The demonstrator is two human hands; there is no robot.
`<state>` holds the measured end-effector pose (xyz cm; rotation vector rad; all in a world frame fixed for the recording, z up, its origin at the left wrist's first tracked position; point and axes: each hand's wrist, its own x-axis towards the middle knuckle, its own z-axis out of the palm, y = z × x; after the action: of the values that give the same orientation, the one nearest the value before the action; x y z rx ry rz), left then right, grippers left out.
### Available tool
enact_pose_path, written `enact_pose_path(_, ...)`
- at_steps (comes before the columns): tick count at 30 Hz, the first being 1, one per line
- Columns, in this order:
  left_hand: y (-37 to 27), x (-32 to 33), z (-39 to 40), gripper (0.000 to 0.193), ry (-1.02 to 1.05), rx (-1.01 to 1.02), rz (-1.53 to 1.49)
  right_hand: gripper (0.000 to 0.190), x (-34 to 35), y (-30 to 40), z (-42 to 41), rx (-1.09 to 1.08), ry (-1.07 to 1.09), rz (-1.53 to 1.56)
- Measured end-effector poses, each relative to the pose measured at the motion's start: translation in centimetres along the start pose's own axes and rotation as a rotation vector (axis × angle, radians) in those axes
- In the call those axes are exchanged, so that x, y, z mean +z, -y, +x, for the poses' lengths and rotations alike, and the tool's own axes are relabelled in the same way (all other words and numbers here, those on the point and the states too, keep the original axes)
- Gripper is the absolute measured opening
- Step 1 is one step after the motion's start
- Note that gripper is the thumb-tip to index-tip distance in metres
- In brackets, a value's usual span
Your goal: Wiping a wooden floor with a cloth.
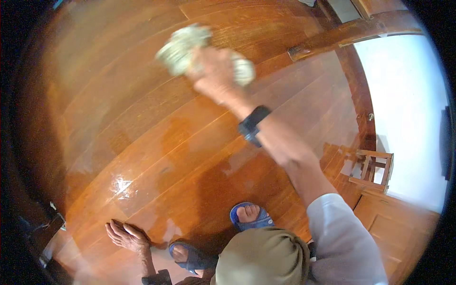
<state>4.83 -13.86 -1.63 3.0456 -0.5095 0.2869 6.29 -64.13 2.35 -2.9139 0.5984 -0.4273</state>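
Note:
My right hand (212, 66) grips a bunched pale cloth (185, 48), pressed to or just above the glossy wooden floor (149, 131); motion blur hides which. One end of the cloth sticks out at either side of my fingers. At the lower left, my left hand (128, 237) holds nothing, with its palm down at the floor and its fingers slightly apart. Both wrists wear black bands. My feet, in blue sandals (249, 215), are planted below and between my hands.
A small wooden stool or frame (372, 169) stands at the right by a white wall (402, 107). A wooden beam or furniture leg (320, 41) juts in at the upper right. Below the stool is a wooden panelled door or cabinet (392, 224). Dark objects (50, 231) sit at the lower-left rim.

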Motion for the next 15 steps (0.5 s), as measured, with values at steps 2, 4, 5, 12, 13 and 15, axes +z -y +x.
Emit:
enact_pose_path(2,-0.2,-0.1,0.0,0.048,-0.001,0.004,-0.003,0.046,1.8,6.3,-2.3,-0.195,-0.029,0.179)
enact_pose_path(4,-0.3,0.1,0.0,0.048,0.013,-0.004,-0.005,0.055,1.1,12.0,-6.1,-0.377,0.178,0.261)
enact_pose_path(5,-0.2,0.4,-0.1,0.048,0.004,-0.004,0.001,0.052,2.0,14.2,-8.8,-0.452,0.104,0.35)
enact_pose_path(12,-0.2,0.3,-0.2,0.048,0.011,-0.036,-0.021,0.039,-0.2,9.6,-17.0,-0.552,0.108,0.415)
enact_pose_path(13,-0.1,0.4,-0.2,0.048,0.01,-0.034,-0.024,0.041,-1.0,6.5,-16.0,-0.494,0.146,0.364)
enact_pose_path(15,0.2,0.4,-0.4,0.048,0.022,-0.041,0.003,0.042,-2.8,0.4,-13.7,-0.228,0.291,0.137)
